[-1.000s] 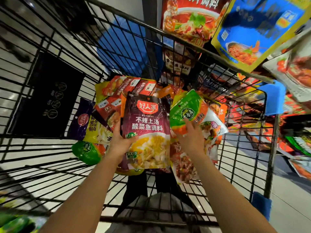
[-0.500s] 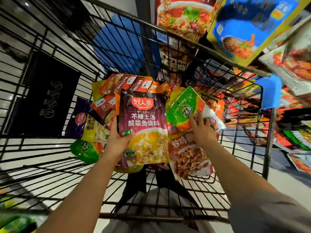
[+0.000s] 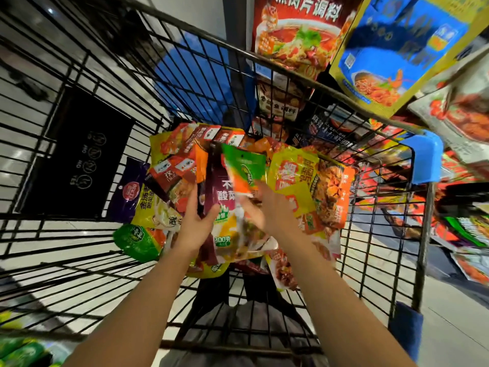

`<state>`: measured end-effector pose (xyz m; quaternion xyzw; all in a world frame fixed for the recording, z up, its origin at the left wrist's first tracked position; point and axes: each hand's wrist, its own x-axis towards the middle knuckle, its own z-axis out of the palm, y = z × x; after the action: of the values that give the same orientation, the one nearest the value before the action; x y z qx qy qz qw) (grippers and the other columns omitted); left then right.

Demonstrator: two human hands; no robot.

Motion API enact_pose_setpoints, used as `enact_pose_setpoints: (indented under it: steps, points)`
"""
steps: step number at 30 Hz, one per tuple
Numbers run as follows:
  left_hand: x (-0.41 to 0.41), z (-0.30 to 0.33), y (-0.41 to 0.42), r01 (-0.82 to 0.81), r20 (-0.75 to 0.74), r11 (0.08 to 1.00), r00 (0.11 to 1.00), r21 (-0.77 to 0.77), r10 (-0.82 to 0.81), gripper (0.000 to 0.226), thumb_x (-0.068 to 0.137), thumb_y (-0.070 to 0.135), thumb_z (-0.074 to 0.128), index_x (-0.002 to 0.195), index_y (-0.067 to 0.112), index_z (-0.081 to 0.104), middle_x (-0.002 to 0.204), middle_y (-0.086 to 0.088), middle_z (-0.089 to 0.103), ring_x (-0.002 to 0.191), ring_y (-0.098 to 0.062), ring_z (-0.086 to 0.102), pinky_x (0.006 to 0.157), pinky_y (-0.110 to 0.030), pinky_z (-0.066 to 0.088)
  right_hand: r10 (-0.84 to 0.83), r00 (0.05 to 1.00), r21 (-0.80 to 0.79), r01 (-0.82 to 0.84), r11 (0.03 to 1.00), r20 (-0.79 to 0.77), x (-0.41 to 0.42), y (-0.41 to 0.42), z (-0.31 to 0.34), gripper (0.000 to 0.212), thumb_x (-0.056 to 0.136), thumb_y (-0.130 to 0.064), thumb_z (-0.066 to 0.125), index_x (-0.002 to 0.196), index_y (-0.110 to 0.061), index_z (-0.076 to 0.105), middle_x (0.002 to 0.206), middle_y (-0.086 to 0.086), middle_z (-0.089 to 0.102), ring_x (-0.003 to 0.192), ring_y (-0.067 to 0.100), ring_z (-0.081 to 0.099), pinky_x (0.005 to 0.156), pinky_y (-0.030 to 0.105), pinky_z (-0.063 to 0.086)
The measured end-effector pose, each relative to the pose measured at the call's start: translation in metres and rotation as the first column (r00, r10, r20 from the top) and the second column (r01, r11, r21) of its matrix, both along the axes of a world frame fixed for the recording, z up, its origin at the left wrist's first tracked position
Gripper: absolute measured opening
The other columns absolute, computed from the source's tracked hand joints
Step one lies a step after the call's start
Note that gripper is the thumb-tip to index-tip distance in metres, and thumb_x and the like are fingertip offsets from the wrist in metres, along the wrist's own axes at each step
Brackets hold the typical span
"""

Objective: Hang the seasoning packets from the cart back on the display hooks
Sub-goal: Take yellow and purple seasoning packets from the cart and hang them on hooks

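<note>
**Ana:** What do you see from the head camera?

**Ben:** A black wire cart (image 3: 87,107) with lots of seasoning packets (image 3: 309,186) piled inside. None from the pile is on a hook yet.

**Ana:** What are the hands doing?

**Ben:** The left hand (image 3: 194,229) is wrapped around the edge of a dark purple packet (image 3: 215,181). Thumb on the front, fingers behind. It holds the packet up above the pile.

**Ana:** And the other one?

**Ben:** The right hand (image 3: 272,207) holds a green and orange packet (image 3: 244,168) right in front of the purple one. That hand is blurry, so I can't see each finger well, but it looks like it is pinching the packet.

**Ana:** Where do the packets go?

**Ben:** Up on the display. A big red packet (image 3: 299,33) and a blue packet (image 3: 397,49) hang there, above the far side of the cart.

**Ana:** So which step is this?

**Ben:** I think it's the picking step. Next, the hands need to lift one packet up, find its hole at the top, and slide it onto a free hook. I can't see the hooks from here.
</note>
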<state>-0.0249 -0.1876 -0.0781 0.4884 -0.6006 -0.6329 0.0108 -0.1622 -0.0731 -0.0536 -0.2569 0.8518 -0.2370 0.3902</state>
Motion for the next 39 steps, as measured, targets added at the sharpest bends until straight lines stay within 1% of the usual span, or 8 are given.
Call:
enact_pose_setpoints:
  steps: [6,14,18,23,27,30,33,39]
  points:
    - [-0.002,0.004,-0.002,-0.032,0.114,0.982,0.993,0.184,0.012,0.102,0.067,0.086,0.057,0.151,0.053,0.010,0.161,0.011,0.023,0.147,-0.020,0.025,0.119,-0.052,0.024,0.015,0.984,0.090,-0.031,0.995,0.180,0.000,-0.002,-0.008,0.041,0.103,-0.016,0.040,0.144,-0.014,0.043,0.131,0.018,0.059,0.112,0.036,0.056,0.087,0.036,0.042]
    - [-0.008,-0.002,0.001,-0.015,0.075,1.000,0.997,0.025,0.013,0.099,0.078,-0.005,0.077,0.154,0.026,0.021,0.135,0.009,0.047,0.132,-0.020,0.044,0.111,-0.043,0.038,-0.171,0.932,-0.020,0.187,0.982,0.320,0.004,0.017,-0.006,0.056,0.095,0.001,0.043,0.146,-0.021,0.036,0.135,0.016,0.055,0.113,0.034,0.057,0.086,0.040,0.047]
    - [-0.007,0.002,0.002,0.003,0.009,0.999,1.000,0.035,-0.003,0.089,0.081,-0.010,0.071,0.151,0.028,0.031,0.135,0.013,0.050,0.128,-0.011,0.045,0.107,-0.037,0.041,-0.209,0.919,-0.044,0.237,0.971,0.334,0.000,0.036,0.002,0.054,0.099,-0.021,0.056,0.147,-0.029,0.033,0.148,0.006,0.045,0.129,0.025,0.048,0.099,0.040,0.044]
    - [-0.003,0.032,-0.002,0.024,-0.088,0.998,0.996,0.057,-0.019,0.090,0.083,-0.007,0.070,0.152,0.032,0.026,0.138,0.017,0.040,0.130,-0.010,0.041,0.104,-0.027,0.041,-0.310,0.936,-0.047,0.322,0.946,0.166,-0.010,0.072,0.030,0.098,0.078,-0.052,0.075,0.154,-0.033,0.016,0.158,-0.010,0.026,0.144,0.019,0.030,0.110,0.040,0.036]
    - [-0.002,0.070,0.005,0.055,-0.237,0.994,0.971,0.092,-0.032,0.079,0.080,-0.008,0.071,0.135,0.039,0.039,0.123,0.021,0.054,0.108,0.004,0.055,0.076,-0.011,0.049,-0.369,0.847,-0.279,0.487,0.828,0.383,0.007,0.083,0.088,0.095,0.071,-0.041,0.079,0.148,-0.042,0.022,0.129,-0.039,0.029,0.124,-0.013,0.035,0.098,0.016,0.036]
    - [0.000,0.097,0.008,0.124,-0.304,0.992,0.945,0.004,-0.117,0.093,0.068,0.023,0.089,0.146,0.027,0.038,0.135,0.013,0.051,0.120,-0.003,0.052,0.097,-0.021,0.044,-0.493,0.788,-0.388,0.612,0.689,0.369,0.027,0.093,0.119,0.106,0.063,-0.034,0.083,0.148,-0.043,0.020,0.140,-0.027,0.021,0.137,-0.001,0.024,0.108,0.024,0.036]
    - [-0.004,0.128,0.011,0.227,-0.378,0.973,0.898,-0.045,-0.227,0.101,0.068,0.034,0.088,0.151,0.023,0.032,0.144,0.009,0.043,0.133,-0.013,0.042,0.107,-0.032,0.037,-0.547,0.750,-0.461,0.661,0.592,0.371,0.042,0.108,0.144,0.090,0.077,0.004,0.076,0.143,-0.031,0.027,0.137,-0.022,0.036,0.122,-0.007,0.048,0.074,0.000,0.044]
    - [-0.015,0.162,0.034,0.327,-0.537,0.945,0.792,-0.027,-0.290,0.094,0.069,0.024,0.088,0.149,0.024,0.038,0.143,0.003,0.051,0.107,-0.002,0.063,0.089,-0.024,0.049,-0.644,0.668,-0.602,0.703,0.380,0.373,0.059,0.145,0.179,0.080,0.062,-0.013,0.089,0.127,-0.037,0.050,0.130,-0.021,0.051,0.123,-0.001,0.051,0.076,0.016,0.054]
